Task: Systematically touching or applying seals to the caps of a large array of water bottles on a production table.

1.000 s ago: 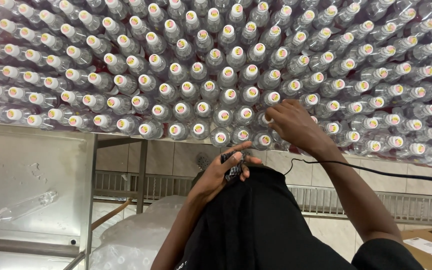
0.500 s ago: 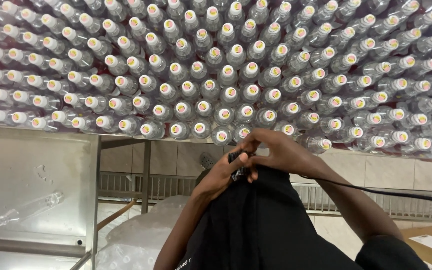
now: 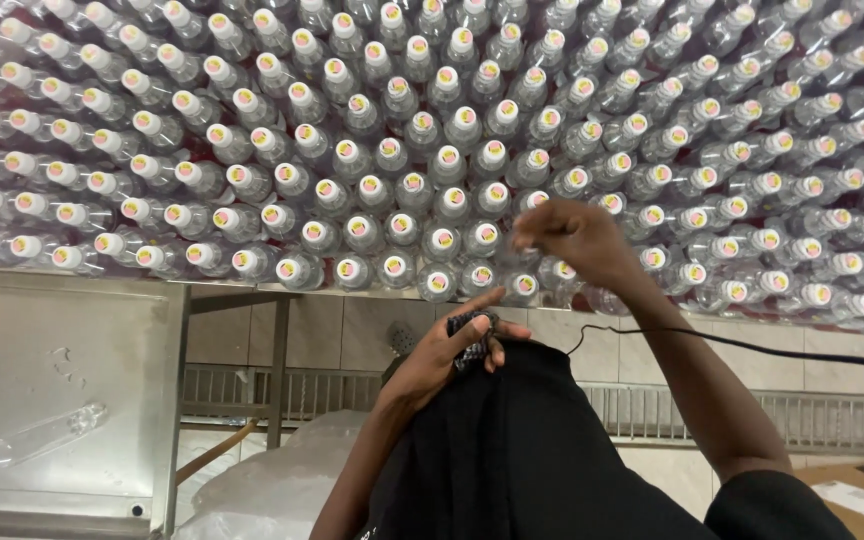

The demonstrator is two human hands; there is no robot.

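Observation:
Several clear plastic bottles (image 3: 442, 160) with white caps lie packed in rows across the upper part of the view, caps facing me. My right hand (image 3: 577, 238) reaches into the front rows, its fingers curled around the neck of one bottle (image 3: 552, 272). My left hand (image 3: 447, 350) is lower, against a black garment (image 3: 522, 450). It pinches a small dark checkered object (image 3: 472, 332) between thumb and fingers. A thin black cable (image 3: 752, 346) runs from there to the right, under my right forearm.
A steel table (image 3: 62, 370) at the left carries one loose clear bottle (image 3: 32, 440). Below are a metal frame leg (image 3: 277, 370), a railing (image 3: 252, 390), a clear plastic bag (image 3: 272, 480) and cardboard (image 3: 852, 490) at the lower right.
My right hand came back from the bottles to meet my left hand at the garment, then rose again to the front rows. The left hand stayed at the dark object.

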